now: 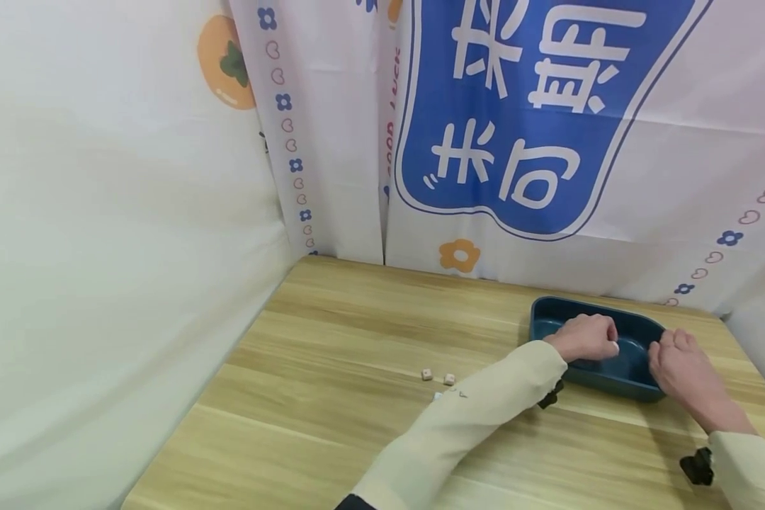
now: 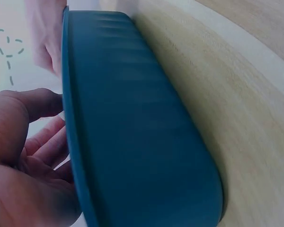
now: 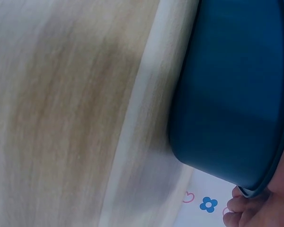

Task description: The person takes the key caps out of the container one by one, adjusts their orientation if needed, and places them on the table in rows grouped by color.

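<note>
A dark teal plastic tray [image 1: 602,386] with rounded corners stands on the wooden table. Over its near rim reaches my left hand [image 1: 583,336], bent down into the tray with the fingers curled. A small white spot shows at its fingertips; I cannot tell if that is a held die. In the left wrist view the rim hides the tips of the left fingers [image 2: 49,144]. My right hand [image 1: 685,368] grips the tray's right end at the rim, its bunched fingers [image 3: 241,208] showing past the corner in the right wrist view.
Two small pale dice, one die [image 1: 426,374] left of another die [image 1: 449,380], lie on the wooden table [image 1: 331,340]. Another small white piece [image 1: 438,396] shows beside my left sleeve. Printed cloth [image 1: 331,106] hangs behind the table, and white cloth [image 1: 102,248] lines its left.
</note>
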Available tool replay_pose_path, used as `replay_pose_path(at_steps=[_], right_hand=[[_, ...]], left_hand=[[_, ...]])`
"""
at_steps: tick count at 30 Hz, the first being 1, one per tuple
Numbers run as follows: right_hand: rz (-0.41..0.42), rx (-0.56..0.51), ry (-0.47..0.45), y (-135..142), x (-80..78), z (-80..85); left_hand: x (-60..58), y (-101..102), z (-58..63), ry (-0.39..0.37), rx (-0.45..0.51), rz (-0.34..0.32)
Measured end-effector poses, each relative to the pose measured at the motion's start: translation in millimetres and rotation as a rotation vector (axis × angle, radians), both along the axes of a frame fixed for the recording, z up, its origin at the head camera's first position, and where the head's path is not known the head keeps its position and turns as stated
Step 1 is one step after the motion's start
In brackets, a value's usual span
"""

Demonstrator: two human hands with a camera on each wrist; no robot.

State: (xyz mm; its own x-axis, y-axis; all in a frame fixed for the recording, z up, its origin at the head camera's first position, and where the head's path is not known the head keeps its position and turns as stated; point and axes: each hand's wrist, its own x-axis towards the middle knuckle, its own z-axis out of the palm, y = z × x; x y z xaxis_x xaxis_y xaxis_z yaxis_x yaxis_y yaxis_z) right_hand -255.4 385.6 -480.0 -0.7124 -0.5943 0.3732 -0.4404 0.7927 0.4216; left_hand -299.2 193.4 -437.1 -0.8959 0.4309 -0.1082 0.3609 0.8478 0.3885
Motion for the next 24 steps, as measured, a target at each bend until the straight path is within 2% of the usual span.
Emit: replay_pose_path(at_steps=[2, 6, 11, 13, 20, 24], right_hand=[[-0.007, 0.04, -0.007, 0.2, 1.4, -0.3], [-0.031, 0.053, -0.018, 1.1, 6.0, -2.4], [0.0, 0.057, 0.043, 0.6, 6.1, -5.7], [0.023, 0.039, 0.06, 0.0, 4.3, -6.7], [-0.039, -0.03, -0.018, -2.0, -0.6, -5.1], [0.001, -0.025, 0.044, -1.7, 0.1, -0.9]], left_hand=[[2.0, -2.5, 1.4, -0.006, 0.011, -0.014], [7.1, -6.0, 4.0, -0.012, 0.035, -0.037], [11.4, -11.8, 9.0, -0.023, 0.074, -0.053], [12.1, -16.0, 10.0, -0.019, 0.082, -0.057], [11.7, -29.9, 11.5, 0.015, 0.099, -0.069], [13.2, -35.6, 16.8, 0.019, 0.127, -0.077]])
